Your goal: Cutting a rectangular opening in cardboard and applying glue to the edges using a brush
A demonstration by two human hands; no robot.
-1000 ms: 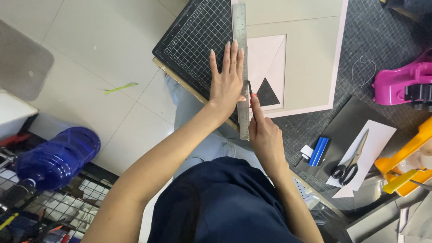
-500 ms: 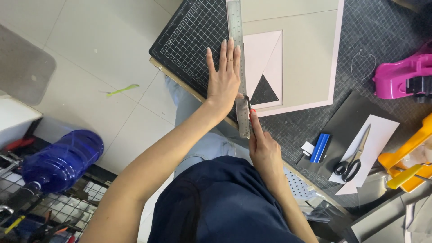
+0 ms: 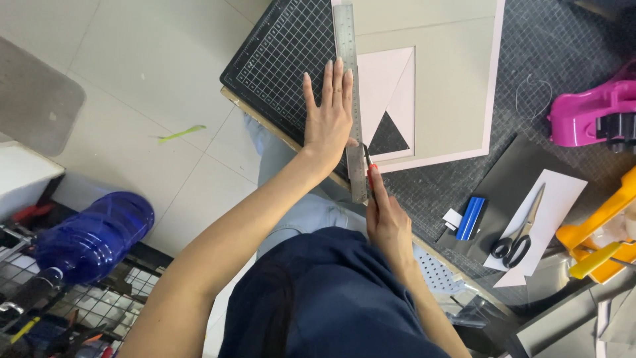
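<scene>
My left hand (image 3: 329, 116) lies flat, fingers spread, pressing a long steel ruler (image 3: 350, 73) onto a black gridded cutting mat (image 3: 281, 56). My right hand (image 3: 385, 219) grips a small red-handled craft knife (image 3: 368, 166) whose blade rests against the ruler's right edge near its lower end. Right of the ruler lies a grey card with a pale pink border (image 3: 450, 86), holding a pink cut panel and a black triangular opening (image 3: 388, 136).
A pink tape dispenser (image 3: 589, 116) sits at the right. Scissors (image 3: 520, 232) rest on white paper, with a blue-and-white eraser-like block (image 3: 469, 217) beside them. Yellow tools (image 3: 599, 238) lie at the right edge. A blue water bottle (image 3: 89, 238) sits on a wire rack at lower left.
My right hand has drawn the knife down along the ruler toward me. My left hand stays pressed on the ruler.
</scene>
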